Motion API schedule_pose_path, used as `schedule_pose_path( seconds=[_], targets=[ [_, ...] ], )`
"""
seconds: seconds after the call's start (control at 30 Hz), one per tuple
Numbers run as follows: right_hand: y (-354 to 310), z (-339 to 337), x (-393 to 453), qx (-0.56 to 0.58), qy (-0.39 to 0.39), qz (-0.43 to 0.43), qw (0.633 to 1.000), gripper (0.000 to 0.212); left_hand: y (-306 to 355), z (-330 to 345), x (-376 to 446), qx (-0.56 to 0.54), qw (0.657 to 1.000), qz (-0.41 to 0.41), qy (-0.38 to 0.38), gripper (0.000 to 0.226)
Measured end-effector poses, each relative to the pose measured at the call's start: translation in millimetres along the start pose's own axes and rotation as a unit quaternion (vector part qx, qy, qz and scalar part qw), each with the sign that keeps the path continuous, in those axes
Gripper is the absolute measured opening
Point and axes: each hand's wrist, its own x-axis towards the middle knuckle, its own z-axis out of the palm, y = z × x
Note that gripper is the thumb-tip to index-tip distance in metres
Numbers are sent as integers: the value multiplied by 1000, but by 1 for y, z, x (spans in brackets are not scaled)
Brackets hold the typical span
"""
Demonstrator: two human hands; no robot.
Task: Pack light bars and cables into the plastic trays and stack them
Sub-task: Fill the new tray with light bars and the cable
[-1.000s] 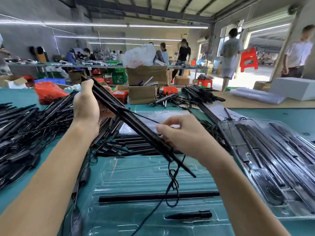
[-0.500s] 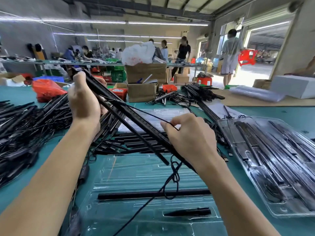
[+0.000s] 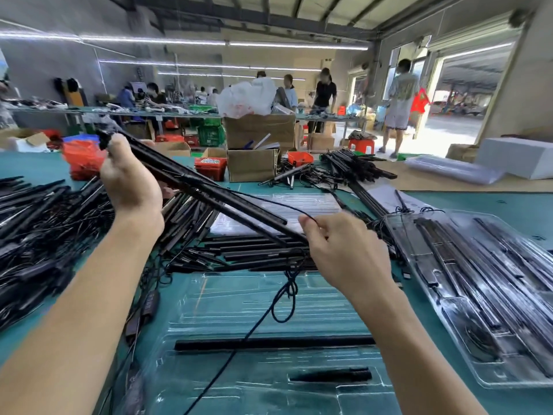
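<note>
Left hand (image 3: 128, 178) curled round the upper ends of slim black light bars (image 3: 209, 196). Their long axis slopes from 10 o'clock down to 4 o'clock, low ends meeting the right hand (image 3: 344, 253). Right fingertips pinch a thin black cable (image 3: 269, 307), knotted, dangling over the clear ribbed plastic tray (image 3: 239, 298) at 6 o'clock. One matte bar (image 3: 269, 342) lies crosswise in it. Filled glossy tray (image 3: 478, 295) at 3 o'clock.

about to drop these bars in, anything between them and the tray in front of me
Mostly open. The held light bars hang above the clear tray, but their dangling cable loops across it, over the bar already seated there.
</note>
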Motion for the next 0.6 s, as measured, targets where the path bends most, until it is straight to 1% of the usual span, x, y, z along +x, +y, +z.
schedule_pose_path(
  seconds=[0.07, 0.1, 0.13, 0.17, 0.2, 0.23, 0.27, 0.33, 0.4, 0.5, 0.6],
  targets=[
    [-5, -4, -3, 2, 80, -37, 996, 50, -8, 0, 3, -8, 1000, -7, -1, 35],
    [-7, -5, -4, 15, 97, -53, 994, 52, -12, -2, 2, -5, 1000, -5, -6, 35],
    [-8, -8, -2, 68, 78, -60, 993, 55, -17, -4, 1, -5, 1000, -3, -9, 32],
    [-11, -13, -1, 162, 22, -39, 986, 54, -22, -5, -1, -7, 1000, -2, -9, 31],
    [-13, -17, 0, 276, -60, -2, 959, 53, -27, -7, -2, -3, 1000, -7, -6, 32],
    [-13, -22, 1, 373, -150, 43, 914, 52, -32, -8, -2, 6, 1000, -20, -7, 35],
    [-11, -26, 2, 436, -227, 70, 868, 51, -37, -10, -4, 9, 999, -43, -11, 37],
    [-7, -32, 2, 492, -338, 80, 798, 49, -46, -15, -5, -1, 995, -99, -21, 42],
    [-3, -33, 2, 531, -421, 61, 733, 48, -57, -19, -6, -14, 990, -138, -35, 42],
    [-4, -31, -3, 595, -499, 13, 630, 45, -71, -24, -15, -19, 986, -157, -49, 43],
    [-11, -32, -6, 622, -582, -32, 522, 44, -79, -25, -22, -14, 981, -182, -66, 42]
  ],
)
